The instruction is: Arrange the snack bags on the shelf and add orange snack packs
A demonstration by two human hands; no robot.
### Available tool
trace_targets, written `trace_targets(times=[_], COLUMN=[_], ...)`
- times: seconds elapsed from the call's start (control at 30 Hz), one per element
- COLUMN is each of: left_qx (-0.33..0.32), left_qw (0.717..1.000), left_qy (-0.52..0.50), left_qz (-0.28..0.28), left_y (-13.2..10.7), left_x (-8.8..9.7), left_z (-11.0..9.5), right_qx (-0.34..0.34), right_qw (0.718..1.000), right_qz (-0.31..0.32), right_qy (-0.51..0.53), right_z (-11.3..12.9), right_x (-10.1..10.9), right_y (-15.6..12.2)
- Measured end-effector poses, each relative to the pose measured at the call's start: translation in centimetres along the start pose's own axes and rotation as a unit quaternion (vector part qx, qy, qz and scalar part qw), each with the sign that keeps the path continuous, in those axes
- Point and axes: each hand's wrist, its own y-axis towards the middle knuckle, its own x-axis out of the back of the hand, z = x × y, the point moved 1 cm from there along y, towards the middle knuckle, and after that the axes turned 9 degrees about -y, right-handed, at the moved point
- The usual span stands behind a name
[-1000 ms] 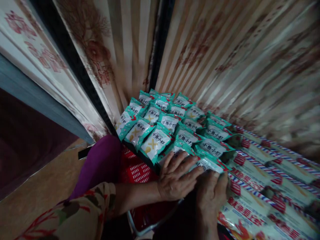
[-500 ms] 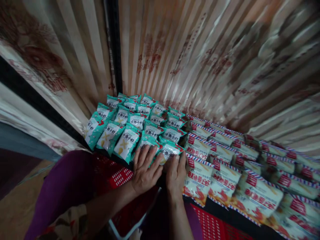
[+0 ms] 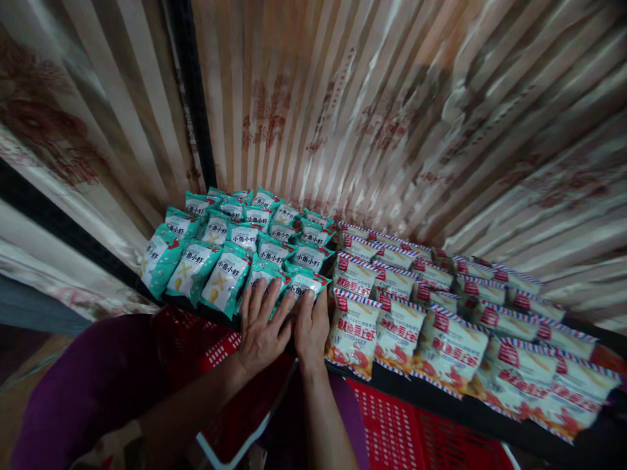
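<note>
Several teal and white snack packets (image 3: 223, 251) lie in overlapping rows on a dark shelf (image 3: 465, 411). My left hand (image 3: 260, 324) rests flat on the front teal packets, fingers spread. Right beside it, my right hand (image 3: 312, 322) lies flat with fingers together on the nearest teal packet (image 3: 304, 282). The two hands touch side by side at the shelf's front edge. To their right, several white packets with red print and striped edges (image 3: 441, 313) fill the shelf in rows.
A striped, flower-printed curtain (image 3: 372, 124) hangs close behind the shelf. Red plastic baskets (image 3: 392, 434) stand below the shelf's front edge. My purple-clad leg (image 3: 83, 391) is at lower left. A dark vertical post (image 3: 193, 98) splits the curtain.
The view has swung to the right, showing more red-printed packets. Both hands have stayed flat on the front teal packets and drawn closer together.
</note>
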Motion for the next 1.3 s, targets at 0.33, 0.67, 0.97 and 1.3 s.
trace_targets(times=[0.33,0.67,0.97,1.3], left_qx=[-0.056,-0.171,-0.183,-0.187], left_qw=[0.997,0.972,0.973,0.972], left_qy=[0.010,0.030,0.013,0.026], left_qz=[0.048,0.160,0.142,0.141], left_y=[1.8,1.8,1.6,1.4], left_x=[0.5,1.6,1.5,1.0], left_z=[0.0,2.2,2.5,3.0], right_qx=[-0.005,-0.004,-0.022,-0.043], right_qw=[1.000,0.999,0.999,0.997], right_qz=[-0.006,-0.008,-0.001,0.012], right_qy=[0.022,0.037,0.047,0.059], right_z=[-0.5,-0.7,-1.1,-1.3], right_x=[-0.3,-0.5,-0.6,-0.2], right_y=[-0.1,-0.2,0.0,0.3])
